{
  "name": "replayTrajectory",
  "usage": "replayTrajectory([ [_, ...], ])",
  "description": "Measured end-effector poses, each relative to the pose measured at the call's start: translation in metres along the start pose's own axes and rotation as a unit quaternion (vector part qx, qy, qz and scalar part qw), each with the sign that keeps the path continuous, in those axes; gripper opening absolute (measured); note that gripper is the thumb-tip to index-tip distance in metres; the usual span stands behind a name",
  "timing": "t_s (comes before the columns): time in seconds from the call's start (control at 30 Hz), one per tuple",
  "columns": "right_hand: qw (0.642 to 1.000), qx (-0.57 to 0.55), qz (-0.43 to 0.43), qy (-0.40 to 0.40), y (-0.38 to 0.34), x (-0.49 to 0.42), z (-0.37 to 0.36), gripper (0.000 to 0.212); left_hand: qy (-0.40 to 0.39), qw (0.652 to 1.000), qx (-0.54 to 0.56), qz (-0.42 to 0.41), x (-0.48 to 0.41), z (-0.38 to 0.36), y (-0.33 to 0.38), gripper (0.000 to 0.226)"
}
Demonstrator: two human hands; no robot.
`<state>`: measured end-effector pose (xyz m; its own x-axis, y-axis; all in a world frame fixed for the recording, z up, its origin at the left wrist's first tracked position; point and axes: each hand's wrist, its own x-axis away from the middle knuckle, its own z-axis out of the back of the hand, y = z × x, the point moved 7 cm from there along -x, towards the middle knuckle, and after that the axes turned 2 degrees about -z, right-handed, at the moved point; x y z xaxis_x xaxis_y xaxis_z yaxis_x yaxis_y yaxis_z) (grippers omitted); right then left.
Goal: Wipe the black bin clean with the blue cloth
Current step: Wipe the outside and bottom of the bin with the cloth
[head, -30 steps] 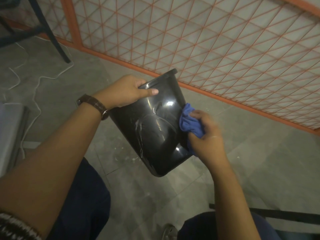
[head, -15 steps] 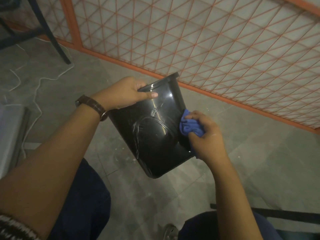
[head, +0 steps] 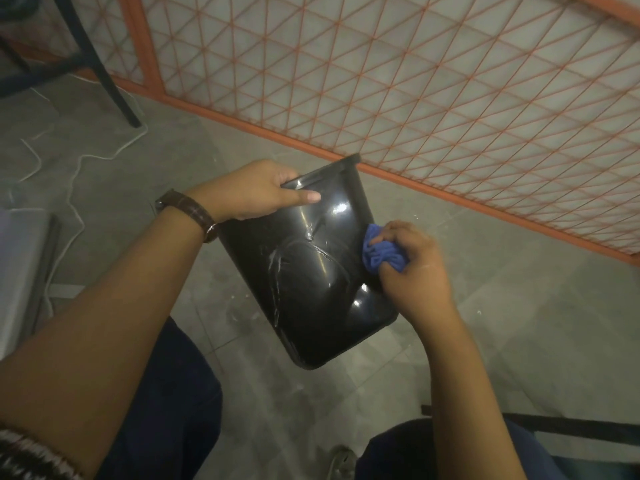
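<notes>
Only one black bin [head: 304,271] is seen, tilted above the floor, its rim gripped by the left hand [head: 249,194]; one bunched blue cloth [head: 382,252] is pinched against its side by the right hand [head: 414,268].

Glossy black bin [head: 304,282], blue cloth [head: 382,256], orange diamond-lattice fence [head: 415,81], grey floor [head: 519,323].

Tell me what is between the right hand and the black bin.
The blue cloth, bunched in the right hand, lies against the right edge of the black bin; the head view shows it.
</notes>
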<state>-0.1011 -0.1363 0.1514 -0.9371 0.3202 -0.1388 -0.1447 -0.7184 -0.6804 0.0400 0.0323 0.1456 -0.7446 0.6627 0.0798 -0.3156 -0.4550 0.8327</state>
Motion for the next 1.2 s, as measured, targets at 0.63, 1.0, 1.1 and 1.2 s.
replayTrajectory([
  [0.63,0.996,0.034,0.063,0.052,-0.025,0.001,0.0,0.042,-0.063,0.998,-0.016,0.011,-0.001,-0.033,0.009,0.047],
  [1.0,0.998,0.045,0.0,0.047,-0.012,0.003,0.015,0.02,0.045,0.998,0.041,0.025,-0.001,-0.004,0.002,0.049],
  [1.1,0.991,0.093,-0.037,0.087,-0.005,0.009,0.019,0.018,0.112,0.987,0.099,0.053,0.002,0.002,0.0,0.029],
  [1.2,0.985,-0.014,-0.097,0.141,0.002,0.013,0.028,0.034,0.17,0.963,0.199,0.064,0.005,0.002,0.002,0.019],
])
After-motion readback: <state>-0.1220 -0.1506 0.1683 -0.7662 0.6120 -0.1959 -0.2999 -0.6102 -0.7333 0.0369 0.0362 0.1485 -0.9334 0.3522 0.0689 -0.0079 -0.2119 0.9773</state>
